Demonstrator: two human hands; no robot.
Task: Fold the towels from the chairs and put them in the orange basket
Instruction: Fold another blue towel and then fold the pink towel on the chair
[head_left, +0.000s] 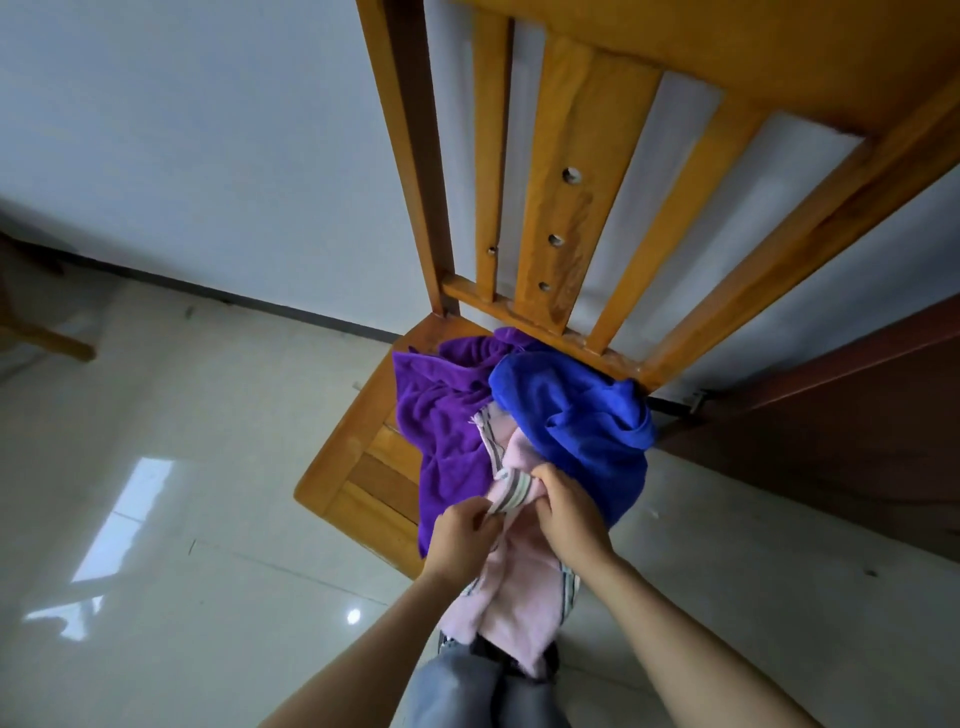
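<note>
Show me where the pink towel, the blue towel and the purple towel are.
pink towel (524, 587): head view, hanging middle part.
blue towel (576, 415): head view, bunched middle.
purple towel (441, 415): head view, crumpled middle.

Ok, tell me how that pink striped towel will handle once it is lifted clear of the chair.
Probably floppy: the pink towel already sags in loose folds below the left hand and right hand pinching its striped edge. It looks light, since fingertip pinches hold it. It may drag the blue towel, which overlaps its upper part on the chair.
</note>
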